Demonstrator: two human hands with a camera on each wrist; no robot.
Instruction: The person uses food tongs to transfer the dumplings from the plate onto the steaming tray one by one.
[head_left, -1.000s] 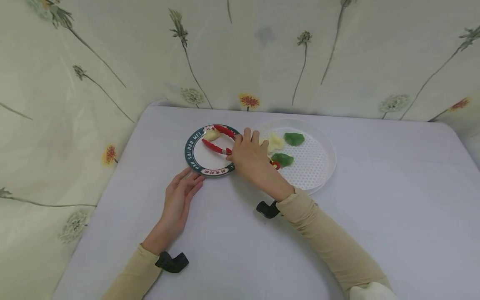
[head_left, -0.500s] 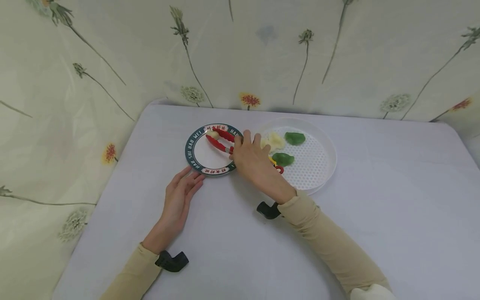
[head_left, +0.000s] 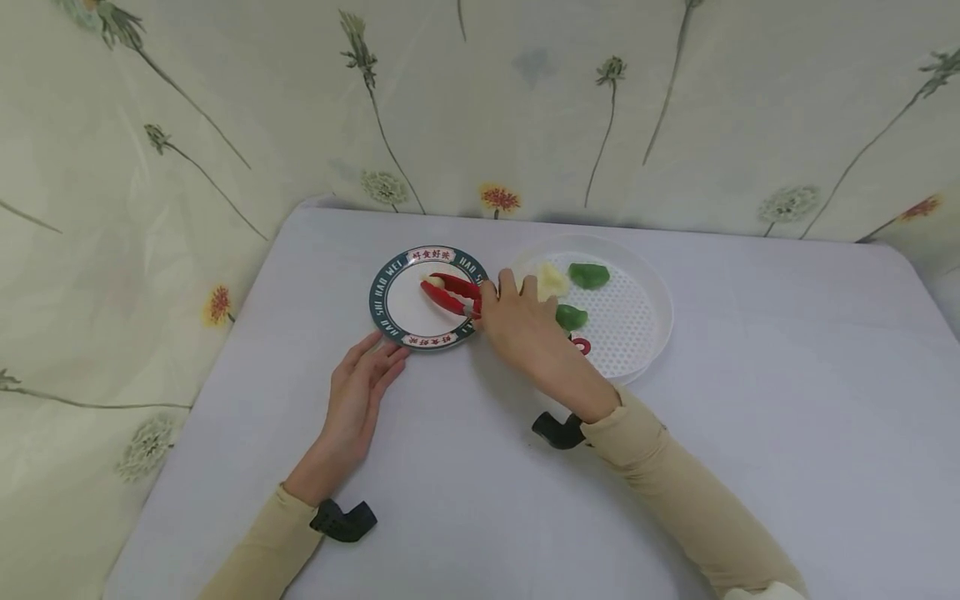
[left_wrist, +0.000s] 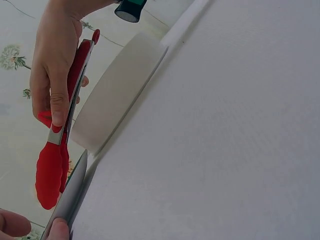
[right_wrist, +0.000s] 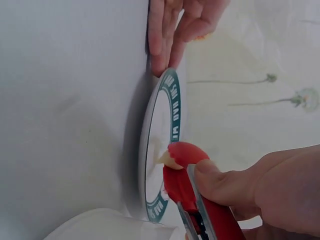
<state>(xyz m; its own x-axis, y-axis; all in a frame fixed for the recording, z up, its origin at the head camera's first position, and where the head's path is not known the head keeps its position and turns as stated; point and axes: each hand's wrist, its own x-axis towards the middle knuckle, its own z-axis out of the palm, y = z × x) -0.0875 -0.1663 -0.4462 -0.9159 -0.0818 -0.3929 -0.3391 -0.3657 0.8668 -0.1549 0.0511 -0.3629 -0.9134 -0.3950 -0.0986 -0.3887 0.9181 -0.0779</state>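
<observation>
My right hand (head_left: 517, 329) grips a pair of red-tipped tongs (head_left: 447, 300) over the round plate (head_left: 405, 312) with a dark green lettered rim. Between the tong tips is a small pale piece like a garlic clove (right_wrist: 171, 161), best seen in the right wrist view, slightly above the plate's surface. My left hand (head_left: 352, 400) rests on the table at the plate's near-left edge, its fairly straight fingers touching the rim. In the left wrist view, a fingertip (left_wrist: 60, 229) lies against the plate's underside. The right palm is hidden in the head view.
Right of the plate stands a white round tray (head_left: 637, 333) with a perforated bottom. It holds a green piece (head_left: 588, 276), another green piece (head_left: 572, 317) and a pale yellow one (head_left: 552, 281), partly behind my right hand. A flowered cloth (head_left: 480, 108) hangs beyond the white table.
The tong tips have closed on the pale piece, which has moved right and nearer with the tongs. My right hand has shifted rightward. The left hand and plate have stayed put.
</observation>
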